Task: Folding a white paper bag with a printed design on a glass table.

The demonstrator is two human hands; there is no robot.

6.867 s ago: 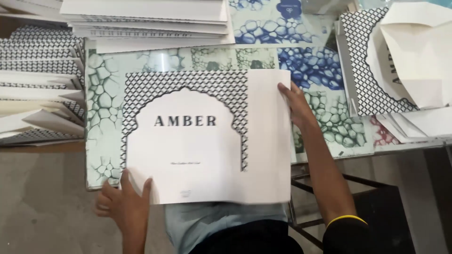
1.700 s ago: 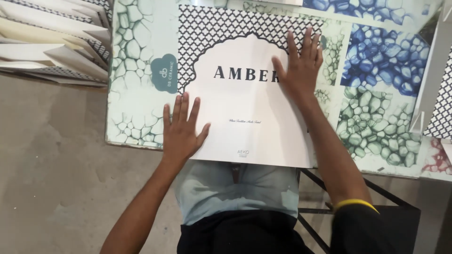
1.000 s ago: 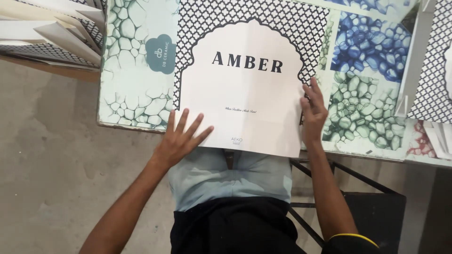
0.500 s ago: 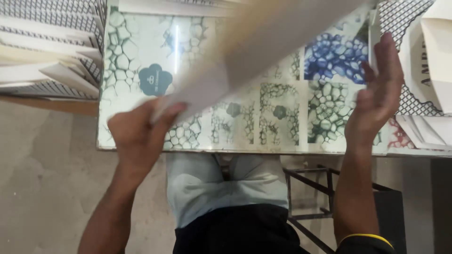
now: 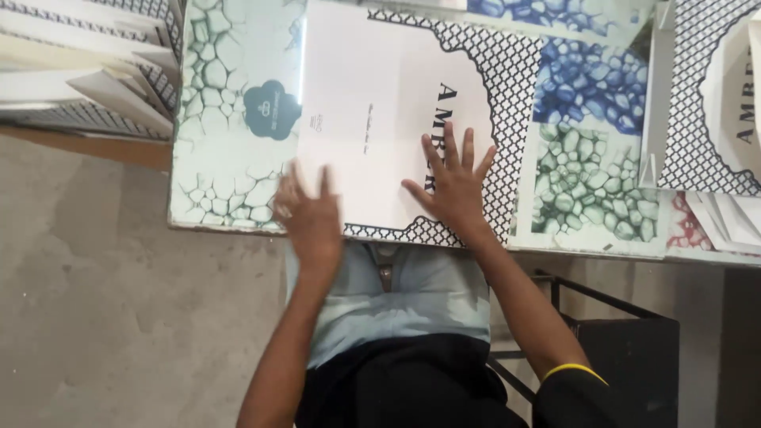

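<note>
A large white folder cover [image 5: 372,103] with a black lattice border and dark lettering lies flat on the patterned table top [image 5: 222,119], turned so the lettering runs sideways. My right hand [image 5: 452,186] rests flat on it, fingers spread, near the lettering. My left hand [image 5: 311,214] is open and blurred, at the cover's near edge. Neither hand grips anything.
A stack of similar white and lattice-printed covers [image 5: 79,71] sits at the left. More covers [image 5: 713,103] lie at the right. Blue [image 5: 590,79] and green [image 5: 590,182] cell-patterned sheets cover the table. A dark stool frame [image 5: 618,341] stands below on the concrete floor.
The cover was lifted and swung in the air, and now lies flat again, rotated a quarter turn. Both hands have come back down onto it.
</note>
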